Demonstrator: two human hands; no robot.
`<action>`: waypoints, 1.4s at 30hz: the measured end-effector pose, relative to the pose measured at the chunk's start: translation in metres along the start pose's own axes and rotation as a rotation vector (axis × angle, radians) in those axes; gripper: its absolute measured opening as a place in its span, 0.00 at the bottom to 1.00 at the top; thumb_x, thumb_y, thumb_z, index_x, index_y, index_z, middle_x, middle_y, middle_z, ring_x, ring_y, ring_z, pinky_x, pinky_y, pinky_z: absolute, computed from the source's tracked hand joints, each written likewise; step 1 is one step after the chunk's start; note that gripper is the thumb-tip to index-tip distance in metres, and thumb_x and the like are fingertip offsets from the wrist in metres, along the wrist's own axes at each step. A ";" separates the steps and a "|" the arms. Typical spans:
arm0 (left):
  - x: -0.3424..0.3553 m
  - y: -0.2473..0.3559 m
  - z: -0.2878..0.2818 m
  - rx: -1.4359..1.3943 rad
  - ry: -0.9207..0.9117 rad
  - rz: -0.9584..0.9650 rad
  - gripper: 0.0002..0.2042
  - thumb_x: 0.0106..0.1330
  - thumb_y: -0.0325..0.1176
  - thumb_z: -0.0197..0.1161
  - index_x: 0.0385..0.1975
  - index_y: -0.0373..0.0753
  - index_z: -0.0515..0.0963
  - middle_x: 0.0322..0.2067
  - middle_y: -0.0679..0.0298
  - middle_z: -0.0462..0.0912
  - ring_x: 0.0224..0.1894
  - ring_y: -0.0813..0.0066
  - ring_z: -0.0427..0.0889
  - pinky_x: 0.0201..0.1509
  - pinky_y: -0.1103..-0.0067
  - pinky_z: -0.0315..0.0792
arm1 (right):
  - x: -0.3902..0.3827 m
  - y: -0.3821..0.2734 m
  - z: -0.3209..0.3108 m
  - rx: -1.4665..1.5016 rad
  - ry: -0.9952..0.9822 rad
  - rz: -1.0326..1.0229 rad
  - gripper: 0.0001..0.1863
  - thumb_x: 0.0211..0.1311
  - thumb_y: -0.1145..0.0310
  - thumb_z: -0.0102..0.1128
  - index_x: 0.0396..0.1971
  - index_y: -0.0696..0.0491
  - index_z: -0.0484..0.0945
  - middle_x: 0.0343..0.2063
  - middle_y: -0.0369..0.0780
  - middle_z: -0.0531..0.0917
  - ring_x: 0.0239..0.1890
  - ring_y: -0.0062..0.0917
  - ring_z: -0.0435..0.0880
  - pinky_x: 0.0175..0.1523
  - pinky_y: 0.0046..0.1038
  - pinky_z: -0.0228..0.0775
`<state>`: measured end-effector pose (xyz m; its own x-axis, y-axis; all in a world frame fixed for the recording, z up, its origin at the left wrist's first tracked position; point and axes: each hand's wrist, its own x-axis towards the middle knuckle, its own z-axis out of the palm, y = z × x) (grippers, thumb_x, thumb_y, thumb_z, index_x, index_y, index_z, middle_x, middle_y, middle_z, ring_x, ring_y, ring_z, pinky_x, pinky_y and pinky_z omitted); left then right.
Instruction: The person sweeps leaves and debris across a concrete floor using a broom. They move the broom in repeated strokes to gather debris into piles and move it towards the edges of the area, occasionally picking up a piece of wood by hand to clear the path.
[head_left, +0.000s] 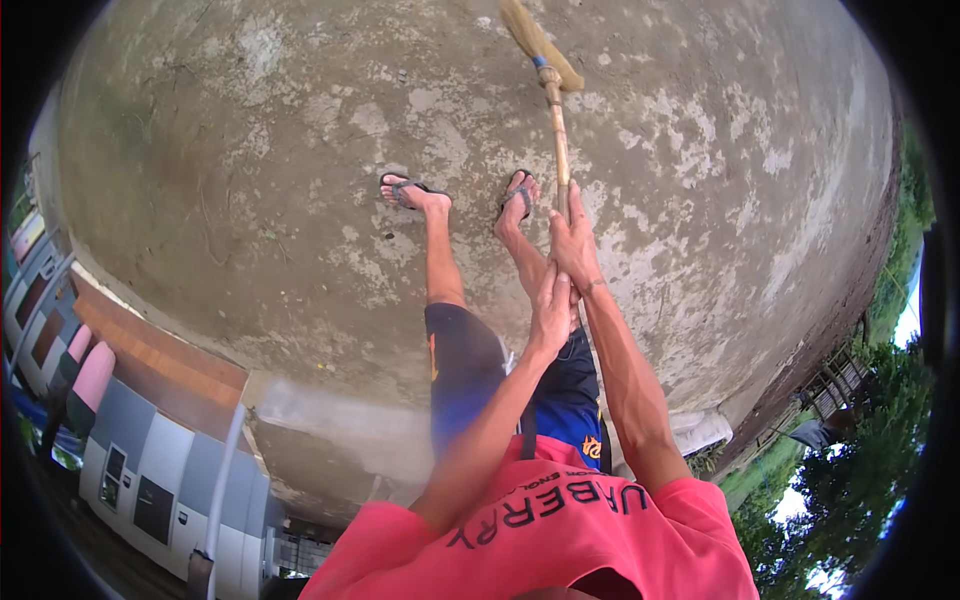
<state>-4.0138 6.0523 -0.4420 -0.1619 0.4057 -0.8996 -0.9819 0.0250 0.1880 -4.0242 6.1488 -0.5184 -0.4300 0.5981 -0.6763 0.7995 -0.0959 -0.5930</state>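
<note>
Out on a rough concrete floor (pixel 300 150), seen from the head camera, a person stood with both hands on a broom (pixel 557 130). It reached forward from the body, its straw head (pixel 541 45) out past the right foot (pixel 517 198) and its handle pointing back toward the shorts (pixel 465 360). The right hand (pixel 574 245) was the one farther forward, with its fingers pressed around the handle and some of them laid along it. The left hand (pixel 550 313) was nearer the body, just beside the right wrist; its fingers looked closed around the top end of the handle, though the grip was partly hidden. The left foot (pixel 405 190) was set apart from the right one, both in sandals, and the broom touched neither. Whether the straw pressed on the floor or hung just above it could not be told.

Sweeping seemed to be under way rather than finished: the broom was in hand and stretched out, but no gathered heap could be made out. A few small specks lay about, one dark bit (pixel 389 236) near the left foot, so some sweeping was probably left. Which patches were done could not be judged, since pale stains mottled the concrete
</note>
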 end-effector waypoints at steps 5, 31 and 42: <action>0.069 0.083 -0.109 -0.052 -0.021 -0.047 0.10 0.75 0.40 0.44 0.48 0.45 0.68 0.22 0.74 0.65 0.16 0.89 0.60 0.16 0.89 0.57 | 0.069 -0.022 0.128 -0.044 -0.083 0.200 0.33 0.63 0.66 0.47 0.66 0.61 0.52 0.42 0.62 0.78 0.43 0.47 0.81 0.46 0.38 0.73; 0.104 0.284 -0.286 -0.185 0.287 0.157 0.20 0.69 0.45 0.49 0.54 0.38 0.65 0.46 0.50 0.67 0.45 0.50 0.71 0.46 0.62 0.67 | 0.149 -0.186 0.394 -0.317 -0.301 -0.011 0.10 0.63 0.67 0.47 0.39 0.57 0.64 0.20 0.42 0.70 0.17 0.29 0.71 0.20 0.32 0.64; 0.019 0.325 -0.273 -0.083 1.048 0.393 0.26 0.75 0.46 0.40 0.66 0.35 0.56 0.50 0.51 0.75 0.49 0.62 0.76 0.48 0.71 0.74 | 0.028 -0.258 0.456 -0.418 -1.068 -0.140 0.27 0.65 0.64 0.50 0.61 0.54 0.57 0.38 0.48 0.77 0.34 0.28 0.76 0.39 0.29 0.69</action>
<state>-4.3630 5.8189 -0.5055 -0.4261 -0.5981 -0.6787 -0.8417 -0.0128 0.5398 -4.4335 5.8270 -0.5835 -0.5019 -0.4144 -0.7592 0.7075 0.3083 -0.6360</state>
